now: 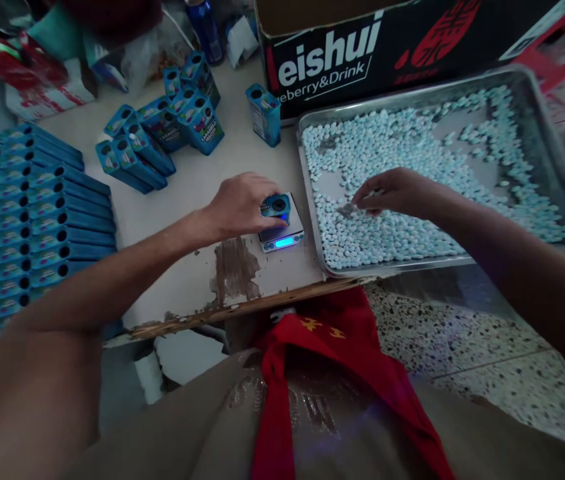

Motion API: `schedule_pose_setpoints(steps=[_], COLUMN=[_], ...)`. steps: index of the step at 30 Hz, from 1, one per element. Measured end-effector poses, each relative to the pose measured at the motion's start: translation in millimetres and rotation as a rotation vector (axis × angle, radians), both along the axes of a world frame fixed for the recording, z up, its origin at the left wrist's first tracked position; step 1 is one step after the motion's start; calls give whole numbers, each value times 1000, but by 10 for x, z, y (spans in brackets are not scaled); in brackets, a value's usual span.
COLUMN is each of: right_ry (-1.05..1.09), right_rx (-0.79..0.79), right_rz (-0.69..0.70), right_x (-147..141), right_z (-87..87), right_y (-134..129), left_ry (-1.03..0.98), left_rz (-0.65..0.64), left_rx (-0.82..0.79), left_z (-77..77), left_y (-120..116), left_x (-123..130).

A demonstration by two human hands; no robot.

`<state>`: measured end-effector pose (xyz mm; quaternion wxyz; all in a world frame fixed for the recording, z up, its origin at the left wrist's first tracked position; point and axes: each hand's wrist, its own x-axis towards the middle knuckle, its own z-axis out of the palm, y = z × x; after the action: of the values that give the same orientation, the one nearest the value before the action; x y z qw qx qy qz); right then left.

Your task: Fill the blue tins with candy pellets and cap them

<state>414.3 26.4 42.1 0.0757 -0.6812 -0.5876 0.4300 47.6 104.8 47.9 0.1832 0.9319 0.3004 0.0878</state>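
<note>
My left hand (243, 205) is closed around a small blue candy box (276, 205) with a round dark hole in its top. That box is on a small digital scale (282, 241) with a lit blue display. Over the left part of a metal tray (318, 243), my right hand (387, 192) has its thumb and fingers pinched together. Just beneath its fingertips are pale blue and white oval candies (392, 237), spread across the tray. Whatever the right fingers hold, if anything, is too small to make out.
Rows of blue boxes (75, 223) are stacked at the left. Several more boxes (162, 127) stand loosely behind the scale, with a single box (263, 115) near the large black carton (332, 60). A blue can (205, 30) is at the back. The table's front edge (242, 307) is worn.
</note>
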Motion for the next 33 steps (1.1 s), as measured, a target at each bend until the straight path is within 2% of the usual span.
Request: schedule_pose_setpoints(steps=[3, 6, 10, 13, 15, 17, 19, 23, 25, 28, 33], right_ry=[-237, -485, -704, -672, -596, -421, -135, 486, 688, 817, 849], right_rx=[64, 113, 231, 245, 217, 176, 72, -175, -187, -182, -130], right_rz=[260, 537, 653, 679, 616, 473, 218, -425, -610, -703, -661], right_x=[-115, -197, -197, -180, -194, -216, -229, -224, -235, -296, -470], right_z=[103, 127, -14, -146, -195, -207, -190, -84, -9, 95, 155], right_y=[-56, -340, -697, -673, -552, -418, -317, -273, -318, -399, -362], left_ry=[-12, -49, -133, -233, -284, -300, -307, -320, -315, -333, -434], left_rz=[126, 213, 283, 342, 376, 395, 414, 435, 420, 416, 444], left_rx=[87, 101, 77, 46, 33, 42, 67, 90, 82, 77, 55], left_z=[-76, -84, -64, -60, -51, -24, 13, 29, -16, -132, -424], left_y=[-216, -320, -313, -312, -361, -447, -549, -687, -697, -659, -613], left_x=[4, -14, -195, -453, -635, -789, -897, -955, -901, -731, -401])
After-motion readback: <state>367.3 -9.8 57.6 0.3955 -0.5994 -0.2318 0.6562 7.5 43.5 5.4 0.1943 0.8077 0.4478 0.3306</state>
